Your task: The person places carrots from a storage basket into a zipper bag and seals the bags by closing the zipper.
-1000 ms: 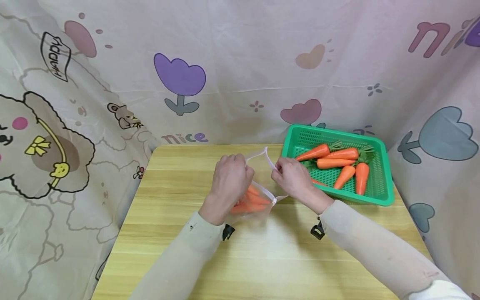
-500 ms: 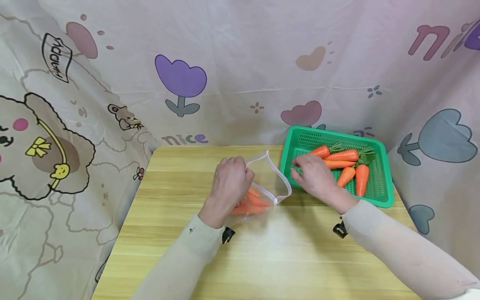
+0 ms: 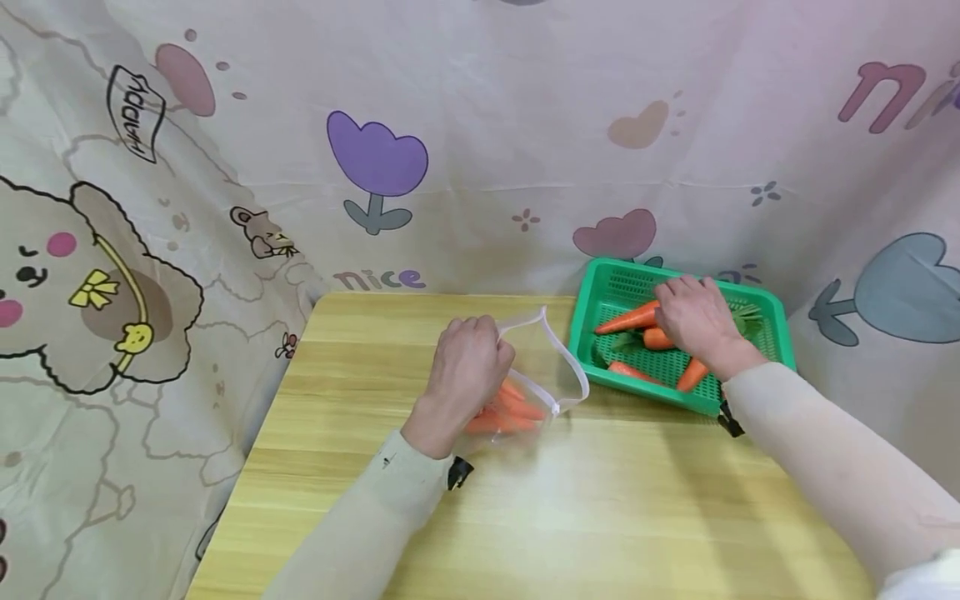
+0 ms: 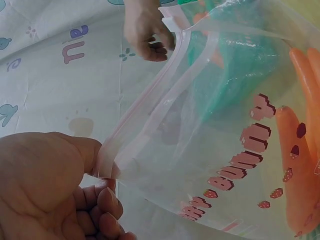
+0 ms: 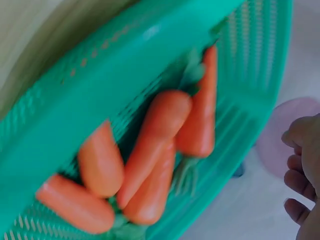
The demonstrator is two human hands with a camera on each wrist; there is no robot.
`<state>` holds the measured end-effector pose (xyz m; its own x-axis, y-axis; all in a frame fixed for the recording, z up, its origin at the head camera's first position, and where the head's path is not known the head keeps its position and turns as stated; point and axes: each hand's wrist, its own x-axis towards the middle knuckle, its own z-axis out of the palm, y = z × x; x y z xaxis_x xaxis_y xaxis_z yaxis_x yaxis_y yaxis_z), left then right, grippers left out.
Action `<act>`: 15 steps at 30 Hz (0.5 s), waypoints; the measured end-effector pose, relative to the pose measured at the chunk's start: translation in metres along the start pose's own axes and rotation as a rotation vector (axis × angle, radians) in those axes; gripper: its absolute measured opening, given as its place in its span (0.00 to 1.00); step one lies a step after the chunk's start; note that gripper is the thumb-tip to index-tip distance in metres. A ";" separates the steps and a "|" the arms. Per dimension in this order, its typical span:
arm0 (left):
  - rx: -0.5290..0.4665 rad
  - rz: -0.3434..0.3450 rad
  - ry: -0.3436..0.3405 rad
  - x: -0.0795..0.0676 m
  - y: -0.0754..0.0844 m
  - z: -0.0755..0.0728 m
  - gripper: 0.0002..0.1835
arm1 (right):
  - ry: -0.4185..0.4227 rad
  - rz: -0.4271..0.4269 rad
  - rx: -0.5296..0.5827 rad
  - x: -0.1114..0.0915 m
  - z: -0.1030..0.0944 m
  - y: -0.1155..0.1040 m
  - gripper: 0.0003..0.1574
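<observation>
My left hand (image 3: 468,367) pinches the top corner of a clear zip bag (image 4: 200,145) between thumb and finger. Red lettering runs across the bag, and its white-edged mouth gapes toward the right. Several orange carrots (image 4: 295,165) lie inside its lower part. My right hand (image 3: 697,317) hovers over a green plastic basket (image 3: 645,385), hiding part of what lies there. In the right wrist view, the right fingers (image 5: 295,182) are loosely bent and hold nothing. Several carrots (image 5: 155,130) with green tops lie in the basket below them.
Both bag and basket are on a light wooden table (image 3: 540,508), the basket at the back right. A patterned cloth (image 3: 480,150) hangs behind the table and along its sides. A black strap piece (image 3: 459,472) shows at the left wrist.
My right hand has let go of the bag's mouth and moved right, over the basket. The left hand keeps its pinch on the bag. The head view has shifted slightly.
</observation>
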<state>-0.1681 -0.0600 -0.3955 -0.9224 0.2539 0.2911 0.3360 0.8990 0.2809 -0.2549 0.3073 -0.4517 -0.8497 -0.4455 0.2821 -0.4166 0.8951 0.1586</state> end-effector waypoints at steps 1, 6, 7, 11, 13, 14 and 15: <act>0.000 -0.001 -0.004 0.000 0.000 0.000 0.12 | -0.038 0.000 -0.018 0.001 0.003 0.005 0.06; 0.001 -0.002 -0.021 0.000 -0.002 0.001 0.12 | -0.201 0.013 -0.052 0.003 0.018 0.023 0.06; 0.004 -0.003 -0.026 0.001 -0.002 0.001 0.12 | -0.224 0.015 -0.053 0.004 0.020 0.026 0.05; 0.007 -0.010 -0.040 0.001 -0.003 0.002 0.12 | -0.291 0.019 -0.056 0.009 0.029 0.034 0.04; 0.007 -0.014 -0.040 0.001 -0.004 0.002 0.12 | -0.316 0.018 -0.062 0.012 0.034 0.037 0.05; 0.006 -0.015 -0.040 0.001 -0.004 0.003 0.12 | -0.328 0.019 -0.064 0.014 0.036 0.038 0.05; 0.004 -0.016 -0.039 0.001 -0.005 0.003 0.12 | -0.338 0.018 -0.065 0.015 0.038 0.039 0.06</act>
<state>-0.1713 -0.0632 -0.3992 -0.9346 0.2529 0.2501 0.3201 0.9045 0.2818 -0.2963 0.3362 -0.4767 -0.9204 -0.3886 -0.0426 -0.3880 0.8952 0.2193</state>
